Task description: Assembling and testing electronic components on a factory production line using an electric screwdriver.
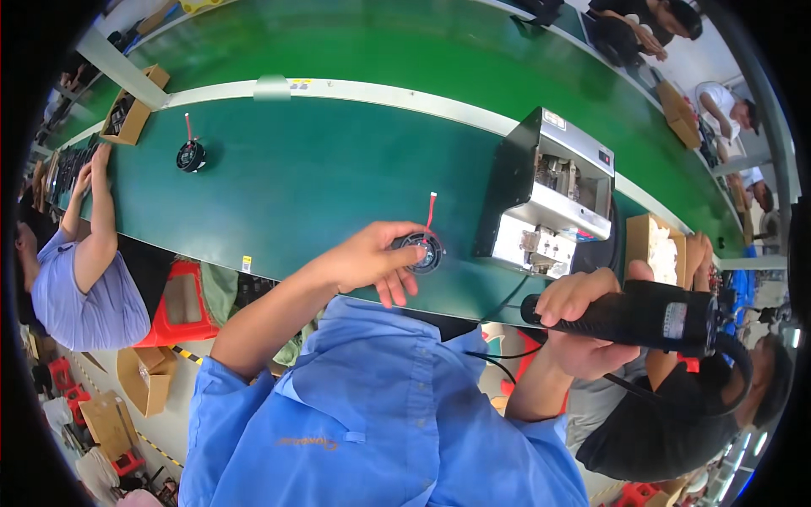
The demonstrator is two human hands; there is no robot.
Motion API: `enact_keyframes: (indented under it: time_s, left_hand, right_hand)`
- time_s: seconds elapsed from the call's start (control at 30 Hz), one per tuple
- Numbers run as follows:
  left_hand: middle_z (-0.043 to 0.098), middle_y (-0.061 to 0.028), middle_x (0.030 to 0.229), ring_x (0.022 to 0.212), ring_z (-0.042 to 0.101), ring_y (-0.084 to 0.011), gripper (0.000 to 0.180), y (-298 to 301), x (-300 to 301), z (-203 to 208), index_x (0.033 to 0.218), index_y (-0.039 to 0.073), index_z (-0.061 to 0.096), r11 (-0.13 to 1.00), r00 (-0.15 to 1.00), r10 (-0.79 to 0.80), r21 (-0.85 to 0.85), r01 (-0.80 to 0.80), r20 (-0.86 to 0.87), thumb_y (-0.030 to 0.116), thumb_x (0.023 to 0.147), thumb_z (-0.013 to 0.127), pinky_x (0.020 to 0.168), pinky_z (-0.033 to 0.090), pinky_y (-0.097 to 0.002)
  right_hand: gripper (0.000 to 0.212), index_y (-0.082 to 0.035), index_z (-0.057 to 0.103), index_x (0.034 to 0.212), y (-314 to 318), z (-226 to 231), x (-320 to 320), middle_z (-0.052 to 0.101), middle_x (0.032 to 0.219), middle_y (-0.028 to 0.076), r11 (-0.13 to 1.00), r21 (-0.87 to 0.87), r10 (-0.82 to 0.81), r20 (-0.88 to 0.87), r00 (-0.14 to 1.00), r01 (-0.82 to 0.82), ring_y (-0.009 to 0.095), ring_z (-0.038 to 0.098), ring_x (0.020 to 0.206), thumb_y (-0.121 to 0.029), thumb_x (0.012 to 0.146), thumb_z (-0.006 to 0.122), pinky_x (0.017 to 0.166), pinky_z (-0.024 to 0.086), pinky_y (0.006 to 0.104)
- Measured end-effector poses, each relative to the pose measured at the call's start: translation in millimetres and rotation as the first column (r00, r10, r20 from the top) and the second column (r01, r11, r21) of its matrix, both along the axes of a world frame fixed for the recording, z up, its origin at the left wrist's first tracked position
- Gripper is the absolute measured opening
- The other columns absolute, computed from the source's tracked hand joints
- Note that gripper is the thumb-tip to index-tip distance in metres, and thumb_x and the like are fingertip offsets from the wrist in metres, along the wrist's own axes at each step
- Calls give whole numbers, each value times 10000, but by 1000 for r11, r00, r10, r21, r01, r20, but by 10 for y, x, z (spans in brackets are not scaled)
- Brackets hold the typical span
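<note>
My left hand (pixel 372 262) has its fingers curled at the left side of a small round black fan (pixel 428 253), with a fingertip over its face. A red lead with a white plug stands up from this fan. My right hand (pixel 583 321) is wrapped around a black cylindrical handheld device (pixel 672 317), which lies roughly level beyond the table's near edge. The device has a ribbed section, a pale label and a thick black cable curving from its right end. A second black fan (pixel 191 156) with a red lead sits farther left on the green table (pixel 329 169).
A metal-and-black bench machine (pixel 553 194) stands right of the fan in my hand, with a black cable near it. Open cardboard boxes stand at the far left (pixel 133 110) and right (pixel 655 249). Co-workers sit on both sides; a red stool (pixel 177 308) is at the left.
</note>
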State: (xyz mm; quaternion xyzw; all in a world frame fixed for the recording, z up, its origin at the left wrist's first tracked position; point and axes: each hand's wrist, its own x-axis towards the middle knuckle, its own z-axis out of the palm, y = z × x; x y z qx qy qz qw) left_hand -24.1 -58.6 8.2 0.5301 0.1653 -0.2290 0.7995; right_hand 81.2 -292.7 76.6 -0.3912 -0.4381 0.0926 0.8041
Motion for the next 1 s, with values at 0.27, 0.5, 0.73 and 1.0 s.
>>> enact_keyframes:
  time_s: [0.27, 0.5, 0.73, 1.0]
  left_hand:
    - [628, -138, 754, 531, 645, -193, 414, -75, 37, 75, 1329, 48, 383, 997, 1000, -11, 73, 11, -6, 217, 961, 467, 438, 542, -277]
    - [621, -148, 746, 542, 649, -207, 389, -170, 33, 78, 1315, 40, 400, 1000, 1000, -12, 20, 12, -4, 202, 965, 455, 443, 541, -286]
    - [612, -134, 734, 536, 638, -198, 377, -329, 89, 44, 1305, 40, 411, 999, 999, 40, 19, -40, 20, 197, 965, 458, 451, 540, -289]
    - [616, -136, 740, 543, 641, -201, 415, -403, 177, 15, 1332, 21, 370, 1000, 999, 28, 5, -28, 44, 198, 966, 455, 461, 544, -291]
  right_hand:
    - [899, -41, 57, 1427, 65, 103, 118, 500, 759, 137, 971, 63, -231, 29, 972, 229, 221, 531, 548, -680, 868, 355, 494, 490, 350]
    - [883, 12, 81, 1402, 198, 437, 362, 484, 749, 128, 948, 76, -318, 203, 926, 309, 216, 496, 522, -654, 887, 347, 481, 459, 350]
    - [882, 21, 232, 1346, 315, 331, 423, 478, 692, 101, 918, -114, -372, 82, 925, 380, 181, 490, 484, -691, 850, 392, 437, 438, 296]
    - [771, -73, 249, 1386, 89, 190, 158, 502, 694, 130, 976, -58, -218, -146, 965, 212, 259, 532, 551, -639, 880, 377, 522, 473, 393]
